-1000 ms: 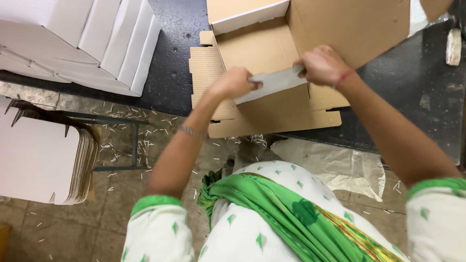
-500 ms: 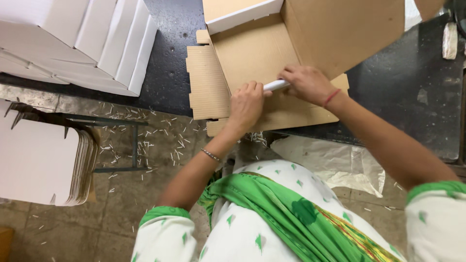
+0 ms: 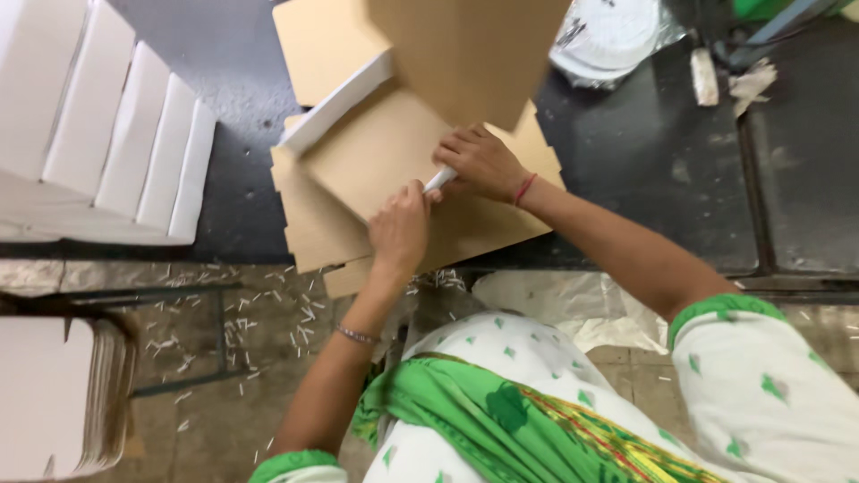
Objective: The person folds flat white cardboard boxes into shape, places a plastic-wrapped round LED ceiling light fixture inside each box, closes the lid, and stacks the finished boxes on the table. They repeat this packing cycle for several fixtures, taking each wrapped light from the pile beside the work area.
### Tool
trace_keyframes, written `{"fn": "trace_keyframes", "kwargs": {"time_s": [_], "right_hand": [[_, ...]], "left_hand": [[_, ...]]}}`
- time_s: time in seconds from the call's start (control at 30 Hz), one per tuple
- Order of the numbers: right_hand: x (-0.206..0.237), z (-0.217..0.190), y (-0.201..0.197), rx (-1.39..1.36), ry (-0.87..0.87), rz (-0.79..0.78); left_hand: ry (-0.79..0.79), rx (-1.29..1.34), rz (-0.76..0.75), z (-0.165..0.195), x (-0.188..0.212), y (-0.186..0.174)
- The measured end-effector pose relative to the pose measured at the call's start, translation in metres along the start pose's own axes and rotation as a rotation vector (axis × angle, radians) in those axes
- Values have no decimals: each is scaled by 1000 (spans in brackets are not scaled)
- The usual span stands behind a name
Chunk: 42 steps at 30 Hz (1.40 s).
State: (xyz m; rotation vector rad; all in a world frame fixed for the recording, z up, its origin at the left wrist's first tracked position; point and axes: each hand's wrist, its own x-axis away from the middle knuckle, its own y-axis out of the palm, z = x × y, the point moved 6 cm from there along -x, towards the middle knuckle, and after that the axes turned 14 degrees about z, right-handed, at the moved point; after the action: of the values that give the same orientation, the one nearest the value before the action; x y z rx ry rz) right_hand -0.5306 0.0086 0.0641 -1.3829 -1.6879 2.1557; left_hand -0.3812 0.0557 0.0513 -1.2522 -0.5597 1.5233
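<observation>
A brown cardboard box blank (image 3: pixel 385 152), white on its outer face, lies partly folded on a dark table (image 3: pixel 644 152). One large flap (image 3: pixel 465 49) stands up at the back. My left hand (image 3: pixel 399 231) and my right hand (image 3: pixel 480 163) press together on the near white side flap (image 3: pixel 440 181), folding it down against the brown base. Another white side wall (image 3: pixel 338 103) is raised at the left. More flat brown blanks (image 3: pixel 309 224) lie stacked underneath.
Folded white boxes (image 3: pixel 107 134) are lined up at the left on the table. A stack of flat white blanks (image 3: pixel 49 394) stands at the lower left. Paper scraps litter the floor (image 3: pixel 224 331). A foil plate (image 3: pixel 613 31) lies at the back.
The near white flap has been pushed from raised to nearly flat. Both hands have come close together on it, and the view has shifted left.
</observation>
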Motion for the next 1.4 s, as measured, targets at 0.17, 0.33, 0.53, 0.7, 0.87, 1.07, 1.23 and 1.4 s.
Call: {"fn": "trace_keyframes", "kwargs": {"time_s": [0.17, 0.33, 0.53, 0.7, 0.87, 1.07, 1.23, 1.4], "right_hand": [[27, 83, -54, 66, 343, 327], [39, 185, -74, 284, 490, 385], [45, 235, -62, 346, 495, 200], [32, 228, -110, 261, 371, 205], [18, 179, -192, -393, 774, 56], [-23, 47, -191, -735, 533, -190], [-56, -35, -109, -498, 81, -120], [-41, -43, -46, -416, 88, -199]], "left_hand": [[98, 266, -116, 44, -7, -3], [165, 299, -45, 44, -4, 4], [127, 378, 6, 36, 15, 4], [157, 485, -21, 35, 28, -19], [167, 445, 79, 34, 26, -55], [-161, 417, 225, -21, 13, -108], [-141, 463, 358, -51, 13, -144], [-194, 559, 428, -79, 10, -147]]}}
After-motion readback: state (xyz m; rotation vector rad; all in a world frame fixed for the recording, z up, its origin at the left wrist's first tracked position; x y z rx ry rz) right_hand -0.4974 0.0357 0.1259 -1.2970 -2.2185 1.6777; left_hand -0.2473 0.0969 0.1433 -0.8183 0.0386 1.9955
